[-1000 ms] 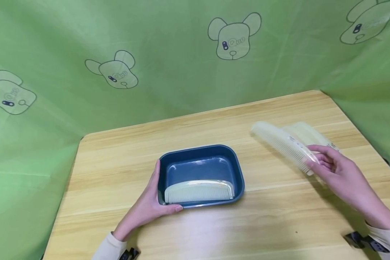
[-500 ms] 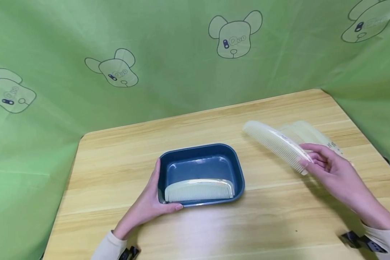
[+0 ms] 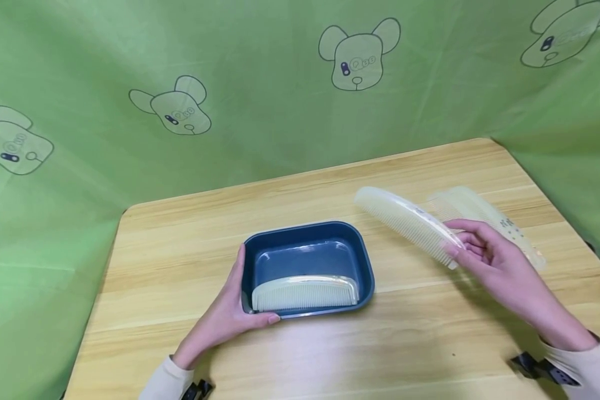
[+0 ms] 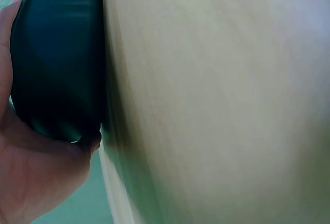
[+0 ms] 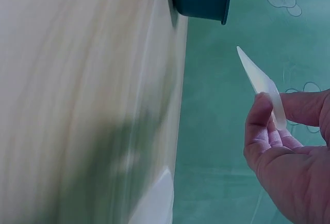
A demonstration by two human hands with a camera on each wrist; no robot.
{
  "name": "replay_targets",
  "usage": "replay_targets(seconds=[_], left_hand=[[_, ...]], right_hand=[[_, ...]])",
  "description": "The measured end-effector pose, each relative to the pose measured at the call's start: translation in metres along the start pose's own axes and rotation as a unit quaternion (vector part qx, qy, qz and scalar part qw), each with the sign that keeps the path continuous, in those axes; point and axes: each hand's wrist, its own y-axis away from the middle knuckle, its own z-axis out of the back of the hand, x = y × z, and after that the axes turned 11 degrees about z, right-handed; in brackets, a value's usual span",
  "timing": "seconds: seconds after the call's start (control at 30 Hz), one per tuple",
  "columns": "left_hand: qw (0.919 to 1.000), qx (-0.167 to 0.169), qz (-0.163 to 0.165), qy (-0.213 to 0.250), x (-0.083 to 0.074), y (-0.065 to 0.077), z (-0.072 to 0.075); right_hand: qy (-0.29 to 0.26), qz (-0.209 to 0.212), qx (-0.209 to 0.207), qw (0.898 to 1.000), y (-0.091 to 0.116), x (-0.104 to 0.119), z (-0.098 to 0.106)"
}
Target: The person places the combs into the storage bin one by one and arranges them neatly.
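Observation:
A dark blue rectangular tray (image 3: 305, 228) stands on the table, with a pale translucent comb (image 3: 305, 294) lying along its near side, teeth toward the person. My left hand (image 3: 225, 311) grips the tray's near left corner, thumb along the front rim and fingers against the left wall. Between the thumb and fingers of my right hand (image 3: 500, 266), a second pale comb (image 3: 405, 216) is pinched by one end. It hangs above the table right of the tray, its far end pointing up and left; the right wrist view shows this comb (image 5: 260, 80) nearly edge-on.
Pale combs (image 3: 490, 214) with small dark flower marks lie overlapping on the wooden table (image 3: 180, 239), behind and right of my right hand. A green curtain (image 3: 260, 100) with bear-head outlines hangs along the table's back and sides.
My right hand has carried its comb left, away from the combs on the table and closer to the tray, uncovering more of them. My left hand and the tray stay put.

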Motion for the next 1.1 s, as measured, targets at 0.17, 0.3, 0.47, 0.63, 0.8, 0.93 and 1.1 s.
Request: replay_targets(seconds=[0.17, 0.3, 0.47, 0.63, 0.8, 0.93, 1.1], left_hand=[[1.0, -0.001, 0.002, -0.003, 0.0, 0.001, 0.0], [1.0, -0.002, 0.002, -0.006, 0.0, 0.001, 0.0], [1.0, -0.001, 0.0, -0.002, 0.001, 0.001, -0.001], [1.0, -0.001, 0.0, 0.0, 0.001, 0.001, -0.001], [1.0, -0.002, -0.001, 0.003, 0.001, 0.0, -0.001], [1.0, 0.0, -0.001, 0.0, 0.0, 0.0, -0.001], [1.0, -0.001, 0.003, 0.0, 0.001, 0.001, -0.001]], right_hand=[[-0.016, 0.027, 0.012, 0.999, -0.002, 0.005, -0.004], [-0.017, 0.039, 0.022, 0.999, -0.004, 0.011, -0.008], [-0.023, 0.047, 0.027, 0.998, -0.005, 0.02, -0.015], [-0.032, 0.047, 0.039, 0.998, -0.007, 0.025, -0.023], [-0.037, 0.048, 0.052, 0.997, -0.009, 0.029, -0.031], [-0.043, 0.044, 0.058, 0.996, -0.01, 0.032, -0.035], [-0.063, 0.039, 0.077, 0.994, -0.011, 0.035, -0.039]])
